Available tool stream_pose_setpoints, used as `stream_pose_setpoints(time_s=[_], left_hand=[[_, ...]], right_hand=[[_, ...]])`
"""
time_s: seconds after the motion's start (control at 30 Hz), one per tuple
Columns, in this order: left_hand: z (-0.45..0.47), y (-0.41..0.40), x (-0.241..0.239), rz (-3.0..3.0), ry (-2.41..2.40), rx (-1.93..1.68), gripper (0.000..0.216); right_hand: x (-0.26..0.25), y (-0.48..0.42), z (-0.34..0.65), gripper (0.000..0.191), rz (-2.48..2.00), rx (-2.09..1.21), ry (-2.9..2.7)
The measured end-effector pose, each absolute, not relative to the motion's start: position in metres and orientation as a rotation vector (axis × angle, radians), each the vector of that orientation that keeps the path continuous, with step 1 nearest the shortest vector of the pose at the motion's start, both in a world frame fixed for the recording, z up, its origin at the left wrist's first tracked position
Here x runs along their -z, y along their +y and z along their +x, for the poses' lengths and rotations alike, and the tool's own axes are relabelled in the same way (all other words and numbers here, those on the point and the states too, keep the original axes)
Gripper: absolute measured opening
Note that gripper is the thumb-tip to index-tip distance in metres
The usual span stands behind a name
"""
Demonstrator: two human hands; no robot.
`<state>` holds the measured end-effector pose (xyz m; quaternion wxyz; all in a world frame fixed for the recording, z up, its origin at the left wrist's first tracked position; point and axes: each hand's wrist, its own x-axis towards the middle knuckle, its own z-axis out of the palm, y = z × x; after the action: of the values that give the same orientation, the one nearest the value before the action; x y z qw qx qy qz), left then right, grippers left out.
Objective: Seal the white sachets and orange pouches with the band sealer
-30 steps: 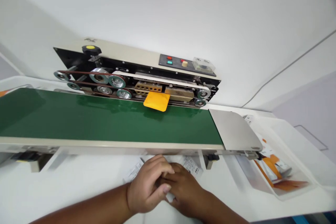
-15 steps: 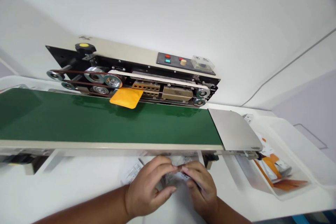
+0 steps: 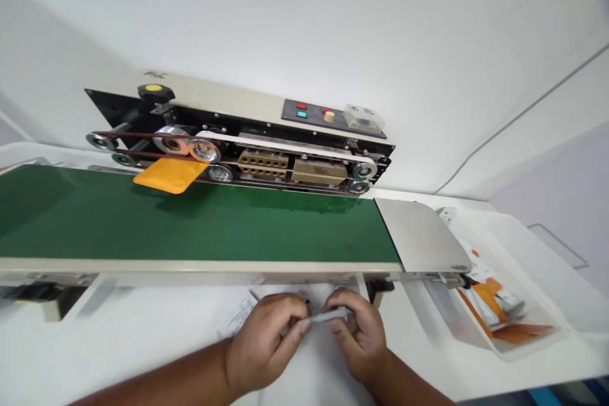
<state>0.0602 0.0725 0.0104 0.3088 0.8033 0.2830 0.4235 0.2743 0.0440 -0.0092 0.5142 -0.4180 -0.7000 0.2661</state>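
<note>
Both hands meet at the table's front edge, just below the green conveyor belt (image 3: 200,222). My left hand (image 3: 264,342) and my right hand (image 3: 361,333) each pinch one end of a small flat grey-white packet (image 3: 328,315) held edge-on between them. An orange pouch (image 3: 166,174) lies on the belt's far side under the sealer's rollers (image 3: 204,149), left of the middle. A white printed packet (image 3: 238,316) lies on the table beside my left hand.
The band sealer (image 3: 247,133) with control buttons (image 3: 314,114) stands against the white wall. A metal plate (image 3: 421,238) ends the belt at right. A white tray (image 3: 504,311) with orange and white pouches sits at the right.
The orange pouch has travelled left along the belt under the sealer. My hands have come apart from a clasp and now hold the small packet edge-on between them.
</note>
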Motion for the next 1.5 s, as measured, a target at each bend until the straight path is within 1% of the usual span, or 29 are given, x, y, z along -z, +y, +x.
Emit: stream_pose_setpoints(time_s=[0.03,0.07,0.1,0.17,0.2,0.23,0.4,0.57,0.7,0.77,0.83,0.9,0.97,1.03,1.1,1.17,1.27,1.37,1.5], left_hand=[[0.059,0.072,-0.01,2.096,0.745,-1.133,0.01],[0.059,0.071,-0.01,2.069,0.721,-1.151,0.006],[0.058,0.071,-0.01,2.045,0.683,-1.167,0.012],[0.058,0.069,-0.009,2.034,0.625,-1.174,0.036],[0.058,0.069,-0.009,2.054,0.63,-1.169,0.044],[0.059,0.068,-0.009,2.089,0.66,-1.164,0.047],[0.062,0.068,-0.006,2.184,0.787,-1.155,0.028],[0.065,0.067,-0.004,2.163,0.708,-1.081,0.038],[0.067,0.065,-0.003,2.162,0.68,-1.09,0.024],[0.067,0.065,-0.001,2.104,0.633,-1.087,0.022],[0.067,0.066,0.002,2.032,0.556,-1.072,0.024],[0.067,0.068,0.004,1.999,0.503,-1.065,0.029],[0.067,0.07,0.005,2.015,0.488,-1.063,0.036],[0.066,0.07,0.005,2.045,0.487,-1.064,0.039],[0.066,0.07,0.004,2.071,0.479,-1.058,0.04],[0.067,0.07,0.003,2.095,0.478,-1.051,0.038],[0.067,0.07,0.003,2.142,0.487,-1.021,0.03],[0.067,0.07,0.003,2.175,0.508,-0.982,0.02],[0.066,0.07,0.002,2.194,0.518,-0.975,0.016]], right_hand=[[0.006,0.045,0.276,0.019,-1.037,-0.624,-1.728],[0.003,0.047,0.277,0.023,-1.05,-0.633,-1.769],[0.0,0.049,0.278,0.028,-1.051,-0.667,-1.802],[-0.004,0.051,0.279,0.036,-1.056,-0.789,-1.834],[-0.005,0.052,0.279,0.038,-1.067,-0.857,-1.834],[-0.007,0.052,0.279,0.039,-1.086,-0.917,-1.827],[-0.024,0.05,0.288,0.034,-1.257,-1.039,-1.869],[-0.057,0.051,0.301,0.026,-1.341,-1.044,-2.118],[-0.076,0.05,0.307,0.018,-1.361,-1.002,-2.264],[-0.084,0.05,0.313,0.015,-1.344,-0.996,-2.283],[-0.093,0.053,0.325,0.013,-1.345,-1.037,-2.21],[-0.103,0.063,0.343,0.014,-1.392,-1.062,-1.966],[-0.115,0.082,0.362,0.02,-1.419,-0.991,-1.585],[-0.126,0.106,0.381,0.029,-1.352,-0.874,-1.235],[-0.133,0.131,0.395,0.035,-1.246,-0.837,-1.028],[-0.135,0.151,0.403,0.036,-1.191,-0.866,-0.941],[-0.133,0.169,0.402,0.029,-1.21,-0.933,-0.933],[-0.131,0.174,0.391,0.026,-1.242,-0.995,-0.955],[-0.133,0.175,0.375,0.024,-1.226,-1.017,-0.962]])
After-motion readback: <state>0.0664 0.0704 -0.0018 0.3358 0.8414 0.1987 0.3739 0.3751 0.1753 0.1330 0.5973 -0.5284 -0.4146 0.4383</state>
